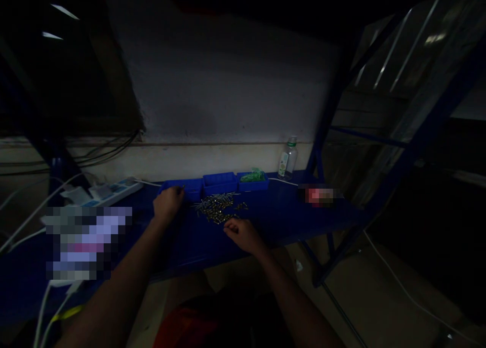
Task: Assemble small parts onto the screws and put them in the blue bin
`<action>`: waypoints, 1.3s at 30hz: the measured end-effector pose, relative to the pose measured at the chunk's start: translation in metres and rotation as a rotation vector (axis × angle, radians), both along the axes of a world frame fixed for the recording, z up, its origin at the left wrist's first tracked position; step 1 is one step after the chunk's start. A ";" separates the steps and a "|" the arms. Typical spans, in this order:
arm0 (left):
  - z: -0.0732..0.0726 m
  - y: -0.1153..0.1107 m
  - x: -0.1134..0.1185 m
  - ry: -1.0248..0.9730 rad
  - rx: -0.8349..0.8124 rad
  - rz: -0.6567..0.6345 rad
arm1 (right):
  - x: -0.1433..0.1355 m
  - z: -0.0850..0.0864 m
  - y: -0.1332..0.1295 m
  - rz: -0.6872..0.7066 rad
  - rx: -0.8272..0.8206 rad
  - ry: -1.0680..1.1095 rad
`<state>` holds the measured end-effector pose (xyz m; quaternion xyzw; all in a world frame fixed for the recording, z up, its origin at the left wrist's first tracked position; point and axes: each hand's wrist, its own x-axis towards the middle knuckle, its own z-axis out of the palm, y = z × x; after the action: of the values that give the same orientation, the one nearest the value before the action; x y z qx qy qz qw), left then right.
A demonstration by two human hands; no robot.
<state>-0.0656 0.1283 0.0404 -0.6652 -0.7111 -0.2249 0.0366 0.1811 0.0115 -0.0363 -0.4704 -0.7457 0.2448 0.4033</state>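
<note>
Your left hand (168, 205) is at the left bin (193, 188), its fingers over the front left part of the bin. A small light speck shows by the fingertips, but it is too dark to tell whether you are gripping anything. Your right hand (243, 235) is low over the blue table (288, 214), at the near edge of the pile (220, 209). Its fingers are curled in, thumb near the fingertips; you may or may not have a piece between them, and I cannot tell which.

The pile lies loose on the table between your hands, just in front of the bins. Short brass-coloured pieces make up its near part, and thin silver pins (213, 201) lie toward the far side. A few pieces (242, 206) lie a little apart, to the right.

The middle bin (219, 182) and the right bin (252, 184) continue the row, and the right one holds green items (253, 176). Behind it, to the right, a clear bottle (287, 163) stands upright near the wall (228, 156). A power strip (121, 190) with plugs in it lies on the table to your left.
</note>
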 end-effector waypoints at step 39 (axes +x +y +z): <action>-0.026 -0.049 0.036 0.137 0.061 -0.515 | -0.001 0.004 -0.002 0.005 0.023 -0.009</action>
<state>-0.0295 0.0789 0.0141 -0.8363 -0.5073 -0.2027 0.0462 0.1803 0.0097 -0.0325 -0.4649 -0.7515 0.2353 0.4045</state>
